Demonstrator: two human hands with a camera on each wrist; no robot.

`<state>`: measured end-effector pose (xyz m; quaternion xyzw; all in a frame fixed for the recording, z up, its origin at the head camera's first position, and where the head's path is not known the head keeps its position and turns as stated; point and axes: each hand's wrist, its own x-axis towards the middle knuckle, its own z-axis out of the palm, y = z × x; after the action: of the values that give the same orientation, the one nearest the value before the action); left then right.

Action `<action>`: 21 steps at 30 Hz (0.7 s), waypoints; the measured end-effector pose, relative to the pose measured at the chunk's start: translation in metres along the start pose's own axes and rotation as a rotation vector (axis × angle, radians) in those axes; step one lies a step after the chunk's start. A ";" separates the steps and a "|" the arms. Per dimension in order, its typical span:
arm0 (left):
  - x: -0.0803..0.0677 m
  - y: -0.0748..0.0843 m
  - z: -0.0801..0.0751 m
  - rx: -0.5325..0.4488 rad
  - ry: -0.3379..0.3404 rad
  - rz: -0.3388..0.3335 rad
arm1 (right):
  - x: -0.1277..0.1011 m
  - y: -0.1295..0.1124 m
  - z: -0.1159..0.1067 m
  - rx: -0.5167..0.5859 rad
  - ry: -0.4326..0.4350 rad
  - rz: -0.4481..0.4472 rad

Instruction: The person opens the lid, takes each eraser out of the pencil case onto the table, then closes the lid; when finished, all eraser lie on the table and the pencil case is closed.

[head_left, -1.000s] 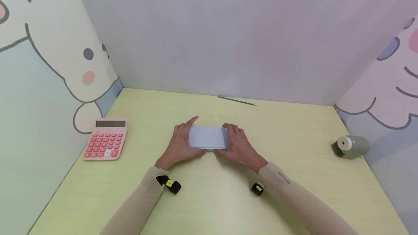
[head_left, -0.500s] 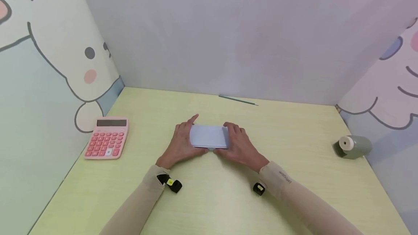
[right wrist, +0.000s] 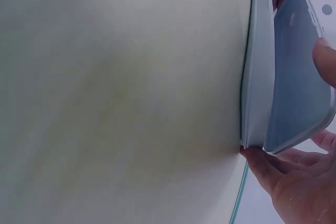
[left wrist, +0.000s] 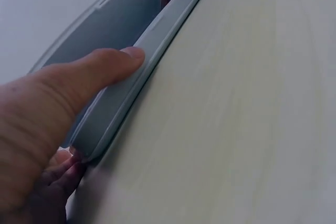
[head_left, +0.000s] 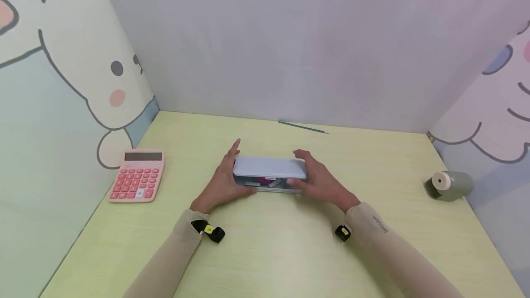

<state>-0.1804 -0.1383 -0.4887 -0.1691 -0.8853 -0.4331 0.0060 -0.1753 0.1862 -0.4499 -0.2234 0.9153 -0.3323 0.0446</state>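
A pale blue-grey pencil case (head_left: pixel 270 167) sits on the table between both hands, its lid partly raised at the front. Through the gap in the head view show a magenta item (head_left: pixel 263 180) and small pale pieces. My left hand (head_left: pixel 225 182) grips the left end, with the thumb pressed on the front wall (left wrist: pixel 113 98) of the base. At the other end, my right hand (head_left: pixel 325 182) has its thumb at the front edge of the lid (right wrist: pixel 299 77) and its fingers around the end. The lid hides most of the inside.
A pink calculator (head_left: pixel 136 176) lies at the left of the table. Near the back wall is a dark green pencil (head_left: pixel 303 127). On the right lies a grey-green device with a round, cream-coloured end (head_left: pixel 453 186). Walls close off the back and both sides.
The pencil case's lid has come up from shut, showing the contents. My right hand has moved right, its thumb shifting up from the front side to the lid; my left hand has shifted slightly left.
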 end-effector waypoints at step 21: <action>0.000 -0.002 0.000 0.065 -0.032 0.001 | 0.029 -0.001 -0.020 0.095 0.039 0.127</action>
<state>-0.1807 -0.1398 -0.4901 -0.1761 -0.8987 -0.4016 -0.0024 -0.2061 0.1847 -0.4320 -0.1559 0.9114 -0.3763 0.0583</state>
